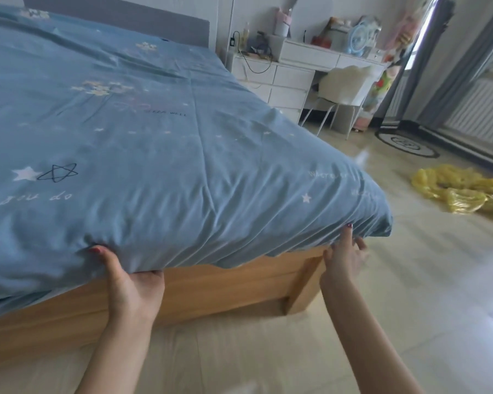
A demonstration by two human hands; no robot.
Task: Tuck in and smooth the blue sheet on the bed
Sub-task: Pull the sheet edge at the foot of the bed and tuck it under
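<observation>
The blue sheet (154, 143) is spread over the bed (225, 282), its edge bunched at the near corner. The left hand (131, 282) is clenched on it; the right hand's (343, 257) fingers (347, 237) are pressed in. A hard tug risks fresh creases.

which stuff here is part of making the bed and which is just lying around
Job: blue sheet, wooden bed frame, left hand, right hand.
Lying about: yellow plastic on floor, white chair, cluttered white desk, round mat.
</observation>
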